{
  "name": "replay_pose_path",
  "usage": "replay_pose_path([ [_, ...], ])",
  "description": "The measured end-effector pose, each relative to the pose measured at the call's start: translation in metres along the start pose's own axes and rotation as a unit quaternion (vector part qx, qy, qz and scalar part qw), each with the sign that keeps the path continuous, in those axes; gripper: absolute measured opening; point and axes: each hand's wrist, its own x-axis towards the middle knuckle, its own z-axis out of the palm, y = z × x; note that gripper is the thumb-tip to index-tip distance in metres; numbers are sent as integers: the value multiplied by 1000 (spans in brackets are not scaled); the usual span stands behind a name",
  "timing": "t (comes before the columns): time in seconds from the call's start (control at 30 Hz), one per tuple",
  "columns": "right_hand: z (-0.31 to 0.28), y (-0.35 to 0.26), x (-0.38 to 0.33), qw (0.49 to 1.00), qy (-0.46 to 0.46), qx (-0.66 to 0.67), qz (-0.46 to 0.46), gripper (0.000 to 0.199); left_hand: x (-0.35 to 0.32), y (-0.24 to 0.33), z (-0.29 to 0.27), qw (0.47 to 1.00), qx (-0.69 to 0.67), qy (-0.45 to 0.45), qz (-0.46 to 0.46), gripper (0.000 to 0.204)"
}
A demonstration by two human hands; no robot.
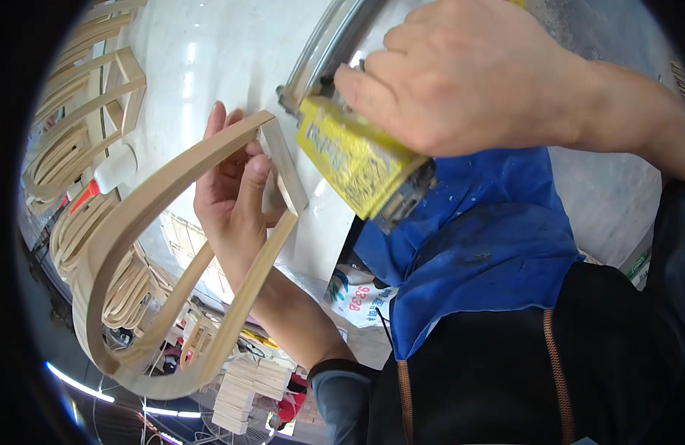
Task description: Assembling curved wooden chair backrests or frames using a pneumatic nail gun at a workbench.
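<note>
Left hand: I see the left hand [235, 182] grasping the wooden frame at its squared end, thumb toward the short crosspiece [284, 169], fingers partly hidden behind the upper rail.
Reason for that hold: the hand sits at the corner, I judge, to steady the joint near the tool while the long curve stays clear of it.
Right hand: the right hand [461, 81] is closed around the yellow tool [357, 159] from above; an overhand hold like this probably gives firm control of its weight. I cannot tell from here whether a trigger is pressed.
Frame position: the wooden frame [153, 174] is raised in front of the pale work surface [186, 67], its squared end just beside the tool; I cannot tell whether they touch.
Frame look: pale bare wood, a broad rail bending round into a rounded far end, narrower rails running back, visible grain, no paint that I can make out.
Tool look: scuffed yellow body with a dark end.
Stock: similar curved wooden pieces [127, 89] stand at far left, perhaps placed there to leave the middle free for handling.
</note>
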Motion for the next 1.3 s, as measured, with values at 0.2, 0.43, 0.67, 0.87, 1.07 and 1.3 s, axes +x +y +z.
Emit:
replay_pose_path([
  [0.2,59,-13,-5,986,153,-61,-36,20,11,-6,7,998,45,31,11,34],
  [0.43,59,-20,-10,984,174,33,19,18,5,-4,18,995,66,77,1,25],
  [0.67,65,-19,-10,969,241,29,37,16,6,-3,14,988,134,66,30,23],
  [0.87,66,-19,-9,969,242,25,39,16,6,-4,13,989,132,60,37,22],
  [1.07,64,-15,-9,968,247,13,42,16,7,-4,15,990,121,63,41,22],
  [1.3,67,-12,-9,971,239,-7,26,15,8,-5,19,993,90,74,32,22],
])
